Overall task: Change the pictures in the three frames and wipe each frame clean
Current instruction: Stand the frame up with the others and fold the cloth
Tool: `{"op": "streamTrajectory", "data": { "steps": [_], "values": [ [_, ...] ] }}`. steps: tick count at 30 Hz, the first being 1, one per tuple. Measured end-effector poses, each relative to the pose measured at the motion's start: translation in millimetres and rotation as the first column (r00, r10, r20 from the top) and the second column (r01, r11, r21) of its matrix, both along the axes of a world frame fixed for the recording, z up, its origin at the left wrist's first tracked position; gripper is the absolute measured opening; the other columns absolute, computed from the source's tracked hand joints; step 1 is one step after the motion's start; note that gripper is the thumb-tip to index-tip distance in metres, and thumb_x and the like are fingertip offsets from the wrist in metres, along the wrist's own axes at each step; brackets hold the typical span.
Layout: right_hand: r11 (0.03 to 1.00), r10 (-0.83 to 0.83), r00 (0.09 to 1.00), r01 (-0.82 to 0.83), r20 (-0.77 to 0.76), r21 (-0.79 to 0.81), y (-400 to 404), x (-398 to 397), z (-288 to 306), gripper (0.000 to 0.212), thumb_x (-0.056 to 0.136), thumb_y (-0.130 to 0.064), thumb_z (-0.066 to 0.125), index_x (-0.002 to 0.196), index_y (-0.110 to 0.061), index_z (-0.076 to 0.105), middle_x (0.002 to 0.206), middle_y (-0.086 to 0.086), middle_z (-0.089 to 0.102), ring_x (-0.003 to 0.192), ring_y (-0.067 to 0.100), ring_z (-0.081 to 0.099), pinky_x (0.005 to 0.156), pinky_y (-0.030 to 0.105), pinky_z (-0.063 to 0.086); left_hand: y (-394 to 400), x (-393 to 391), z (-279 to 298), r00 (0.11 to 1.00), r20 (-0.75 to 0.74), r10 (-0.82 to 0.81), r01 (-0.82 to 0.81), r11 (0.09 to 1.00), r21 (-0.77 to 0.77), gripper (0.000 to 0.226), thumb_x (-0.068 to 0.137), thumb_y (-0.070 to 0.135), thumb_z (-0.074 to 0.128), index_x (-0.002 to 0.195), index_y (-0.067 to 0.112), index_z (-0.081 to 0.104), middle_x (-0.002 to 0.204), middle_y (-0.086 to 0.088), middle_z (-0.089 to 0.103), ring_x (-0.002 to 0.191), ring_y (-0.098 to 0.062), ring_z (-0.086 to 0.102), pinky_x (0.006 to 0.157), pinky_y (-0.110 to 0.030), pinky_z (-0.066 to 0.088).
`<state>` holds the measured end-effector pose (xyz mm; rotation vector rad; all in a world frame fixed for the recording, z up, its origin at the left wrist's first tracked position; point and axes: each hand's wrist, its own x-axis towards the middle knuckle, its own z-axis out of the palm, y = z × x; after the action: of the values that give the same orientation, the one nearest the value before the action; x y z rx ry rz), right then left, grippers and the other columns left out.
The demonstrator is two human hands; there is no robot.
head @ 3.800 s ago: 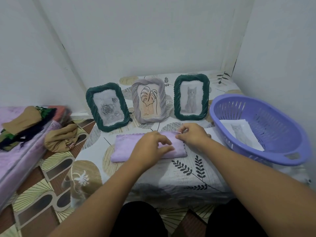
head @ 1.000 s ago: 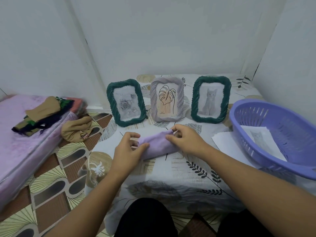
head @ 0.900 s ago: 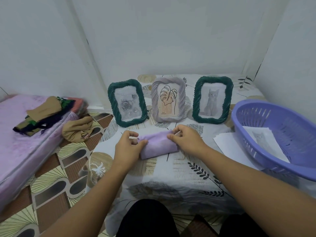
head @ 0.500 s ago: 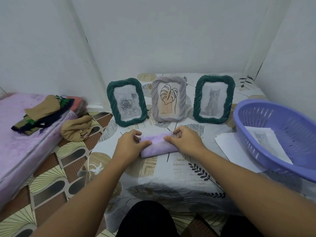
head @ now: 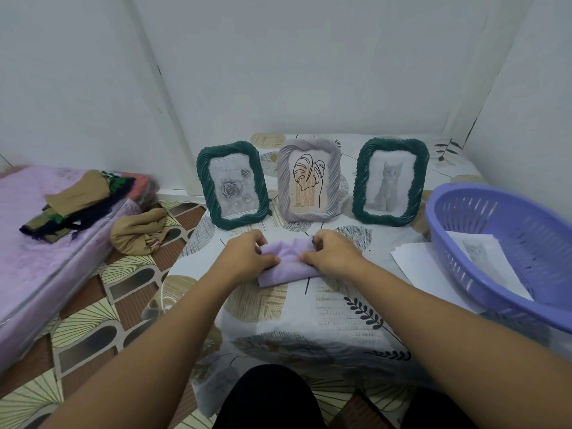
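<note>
Gripping a folded purple cloth (head: 288, 263) on the patterned table (head: 309, 317), left hand (head: 247, 258) curled round its left end, right hand (head: 331, 255) pinching its right end, cloth bunched between them. Beyond, standing upright in a row: green rose frame (head: 232, 184) left, grey leaf frame (head: 308, 179) middle, green cat frame (head: 390, 181) right. At right, purple basket (head: 458, 243) holding a cat print (head: 483, 255).

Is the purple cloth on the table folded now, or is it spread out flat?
Folded. The purple cloth is a small thick bundle with layered edges, gripped by the left hand and right hand.
</note>
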<state>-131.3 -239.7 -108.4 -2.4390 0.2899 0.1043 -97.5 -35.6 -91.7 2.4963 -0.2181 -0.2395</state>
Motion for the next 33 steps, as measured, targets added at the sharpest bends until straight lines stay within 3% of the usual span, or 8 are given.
{"op": "streamTrajectory", "data": {
  "steps": [4, 7, 10, 16, 19, 24, 28, 33],
  "values": [
    [0.975, -0.005, 0.997, -0.013, 0.080, 0.221, 11.3, 4.8, 12.7, 0.024, 0.097, -0.036, 0.065, 0.115, -0.024, 0.054, 0.104, -0.007, 0.064, 0.094, 0.012, 0.062, 0.080, 0.034, 0.053, 17.5, -8.3, 8.8, 0.991, -0.110, 0.080, -0.113, 0.933, -0.342, 0.032, 0.086, 0.038, 0.080, 0.091, 0.014, 0.060, 0.084, -0.010, 0.077, 0.080, -0.030, 0.075, 0.076, -0.049, 0.062],
    [0.917, -0.001, 0.995, -0.039, 0.100, 0.397, 30.9, 19.0, 23.7, 0.028, 0.095, -0.030, 0.069, 0.117, -0.021, 0.053, 0.107, -0.006, 0.063, 0.100, 0.013, 0.063, 0.087, 0.035, 0.055, 41.1, -11.0, 14.9, 0.984, -0.087, 0.153, -0.173, 0.934, -0.311, 0.026, 0.090, 0.035, 0.077, 0.094, 0.014, 0.063, 0.081, -0.007, 0.077, 0.081, -0.026, 0.075, 0.084, -0.046, 0.060],
    [0.902, 0.061, 0.993, -0.099, 0.102, 0.420, 64.2, 37.5, 25.8, 0.031, 0.093, -0.026, 0.072, 0.116, -0.021, 0.052, 0.103, 0.001, 0.066, 0.098, 0.018, 0.066, 0.091, 0.043, 0.057, 70.3, -11.7, 15.7, 0.975, -0.012, 0.223, -0.221, 0.959, -0.179, 0.019, 0.089, 0.037, 0.076, 0.091, 0.022, 0.065, 0.083, -0.005, 0.074, 0.080, -0.023, 0.071, 0.074, -0.038, 0.056],
    [0.940, 0.104, 0.984, -0.145, 0.145, 0.309, 130.2, 68.0, 12.2, 0.040, 0.080, -0.032, 0.082, 0.106, -0.023, 0.052, 0.100, -0.002, 0.062, 0.091, 0.017, 0.061, 0.069, 0.030, 0.045, 119.4, -12.7, 16.9, 0.960, -0.022, 0.280, -0.275, 0.953, 0.129, 0.032, 0.087, 0.041, 0.073, 0.084, 0.009, 0.074, 0.075, -0.006, 0.071, 0.069, -0.022, 0.066, 0.065, -0.037, 0.054],
    [0.968, 0.158, 0.978, -0.180, 0.136, 0.174, 142.5, 72.5, 0.9, 0.041, 0.080, -0.031, 0.083, 0.103, -0.022, 0.050, 0.096, -0.001, 0.062, 0.087, 0.020, 0.061, 0.072, 0.036, 0.049, 124.0, -16.8, 12.5, 0.963, -0.038, 0.267, -0.251, 0.939, 0.233, 0.034, 0.086, 0.043, 0.076, 0.088, 0.009, 0.071, 0.081, -0.008, 0.074, 0.078, -0.023, 0.072, 0.073, -0.040, 0.059],
    [0.985, 0.149, 0.971, -0.162, 0.187, 0.058, 133.4, 63.2, -4.2, 0.039, 0.084, -0.047, 0.076, 0.101, -0.023, 0.049, 0.090, -0.003, 0.063, 0.082, 0.019, 0.060, 0.068, 0.037, 0.046, 118.7, -16.7, 11.5, 0.958, -0.026, 0.285, -0.271, 0.933, 0.237, 0.031, 0.084, 0.039, 0.080, 0.093, 0.017, 0.062, 0.088, -0.003, 0.070, 0.082, -0.022, 0.070, 0.074, -0.040, 0.059],
    [0.988, 0.152, 0.961, -0.148, 0.230, -0.033, 100.3, 42.7, 3.7, 0.035, 0.090, -0.057, 0.065, 0.099, -0.026, 0.051, 0.087, -0.008, 0.064, 0.081, 0.015, 0.061, 0.071, 0.038, 0.051, 108.0, -13.1, 10.9, 0.955, 0.165, 0.248, -0.280, 0.936, 0.214, 0.038, 0.081, 0.036, 0.081, 0.107, 0.024, 0.056, 0.099, 0.000, 0.062, 0.085, -0.019, 0.061, 0.065, -0.036, 0.047],
    [0.973, 0.140, 0.935, -0.068, 0.327, -0.222, 30.0, -4.5, 32.3, 0.024, 0.094, -0.045, 0.065, 0.102, -0.025, 0.054, 0.096, -0.008, 0.062, 0.087, 0.017, 0.060, 0.073, 0.040, 0.053, 44.1, -20.6, 8.9, 0.958, 0.200, 0.206, -0.208, 0.978, -0.009, 0.014, 0.090, 0.037, 0.069, 0.089, 0.025, 0.063, 0.081, 0.009, 0.066, 0.077, -0.010, 0.061, 0.063, -0.030, 0.045]
  ]
}}
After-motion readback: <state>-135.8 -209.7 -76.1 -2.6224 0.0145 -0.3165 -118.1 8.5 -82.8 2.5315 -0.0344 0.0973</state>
